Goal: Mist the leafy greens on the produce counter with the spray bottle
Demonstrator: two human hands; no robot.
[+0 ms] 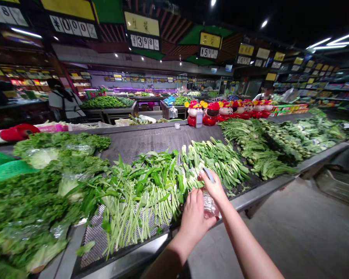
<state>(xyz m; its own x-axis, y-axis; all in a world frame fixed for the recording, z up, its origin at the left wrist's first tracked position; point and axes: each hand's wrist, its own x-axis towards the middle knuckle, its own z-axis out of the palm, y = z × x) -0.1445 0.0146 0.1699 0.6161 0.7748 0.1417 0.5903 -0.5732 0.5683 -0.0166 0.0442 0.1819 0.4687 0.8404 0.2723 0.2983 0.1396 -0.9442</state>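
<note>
My left hand (194, 213) is closed around a clear, shiny plastic object (209, 204), which looks ridged; its kind is hard to tell. Just above it, my right hand (214, 188) grips a curved grey, handle-like piece (208, 175). Whether the grey piece joins the clear object is hidden by the fingers. Both hands are close together over the front edge of the vegetable stand. Long-stemmed water spinach (145, 190) lies left of them, and bunches of leafy greens with pale stems (221, 159) lie just beyond.
Film-wrapped lettuce (43, 186) is heaped at the left, near a green basket (8, 168). More greens (256, 149) continue rightward along the stand's metal front rail (253, 193). Red figurines (211, 113) line the back ledge. A person in an apron (64, 101) stands at the far left.
</note>
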